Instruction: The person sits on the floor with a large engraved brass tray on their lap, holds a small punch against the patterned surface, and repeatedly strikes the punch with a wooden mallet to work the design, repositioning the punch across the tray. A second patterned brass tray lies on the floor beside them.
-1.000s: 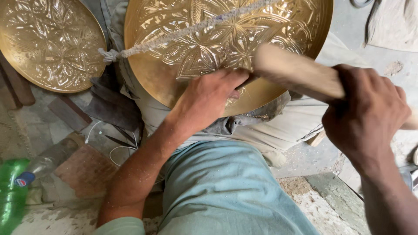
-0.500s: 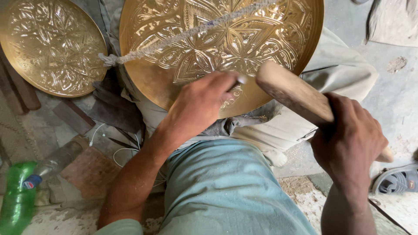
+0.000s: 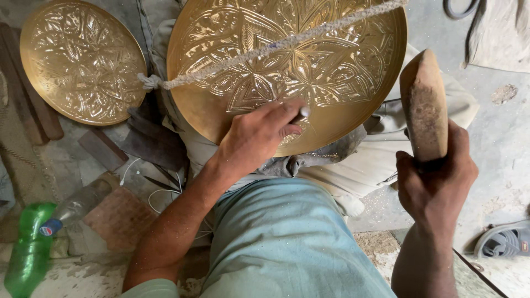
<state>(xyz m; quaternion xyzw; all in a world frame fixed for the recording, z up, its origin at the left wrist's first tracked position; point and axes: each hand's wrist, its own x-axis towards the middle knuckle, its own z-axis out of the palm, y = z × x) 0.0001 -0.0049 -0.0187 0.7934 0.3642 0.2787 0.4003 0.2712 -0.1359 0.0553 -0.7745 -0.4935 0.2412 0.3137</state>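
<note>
Left hand (image 3: 259, 140) fingers pinching a punch (image 3: 302, 112) on the brass tray (image 3: 353, 83), right hand (image 3: 436, 182) fingers around a wooden mallet (image 3: 424, 105).

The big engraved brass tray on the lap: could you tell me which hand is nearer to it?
Left. The left hand rests on the brass tray, holding a small tool; the right hand is off its right edge, gripping a wooden mallet.

brass tray (image 3: 331, 66): top cut off | chisel (image 3: 302, 113): mostly hidden by left hand (image 3: 259, 138)
</note>
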